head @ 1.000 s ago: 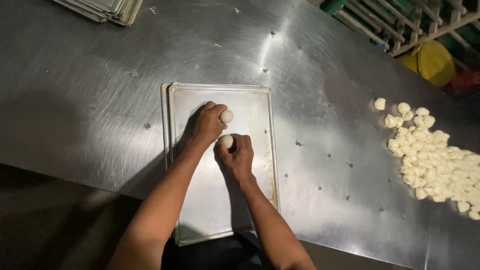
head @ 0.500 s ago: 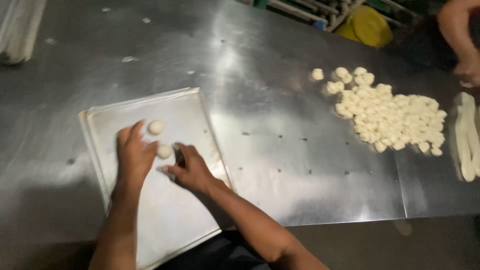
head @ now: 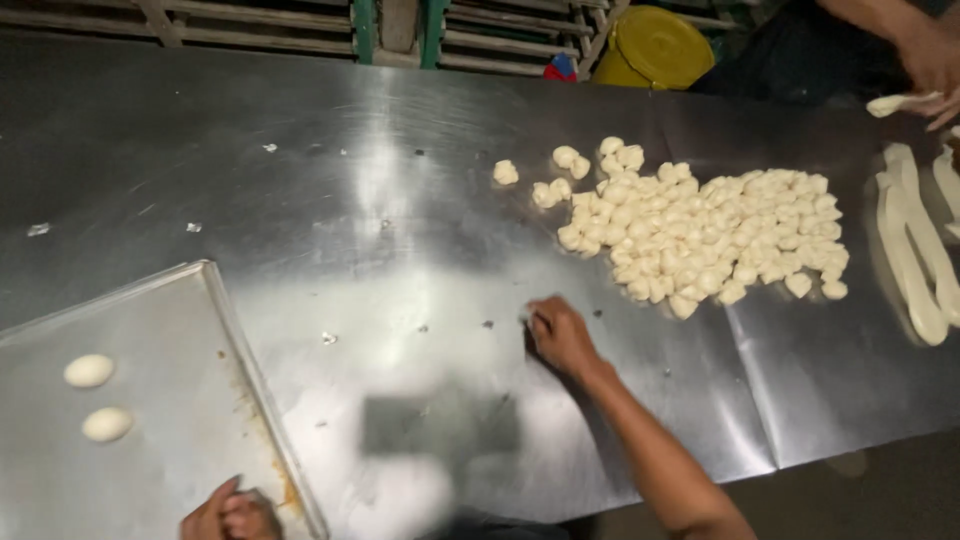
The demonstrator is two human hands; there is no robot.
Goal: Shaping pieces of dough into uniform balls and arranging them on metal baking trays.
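Two round dough balls point(head: 88, 371) point(head: 106, 424) lie on a metal baking tray point(head: 170, 340) at the lower left. My left hand point(head: 228, 514) rests on the tray's near edge, fingers curled, holding nothing I can see. My right hand point(head: 560, 335) reaches over the steel table point(head: 330, 200) toward a heap of several small dough pieces point(head: 700, 235). It is a short way from the heap, fingers loosely bent and empty.
Long strips of dough point(head: 910, 260) lie at the right edge. Another person's hand point(head: 930, 60) holds a dough piece at the top right. A yellow bucket point(head: 655, 45) and wooden pallets point(head: 250, 25) stand beyond the table.
Both hands left the two dough balls on the tray. My right hand moved right across the table toward the dough heap; my left hand drew back to the tray's near edge. The view swung right.
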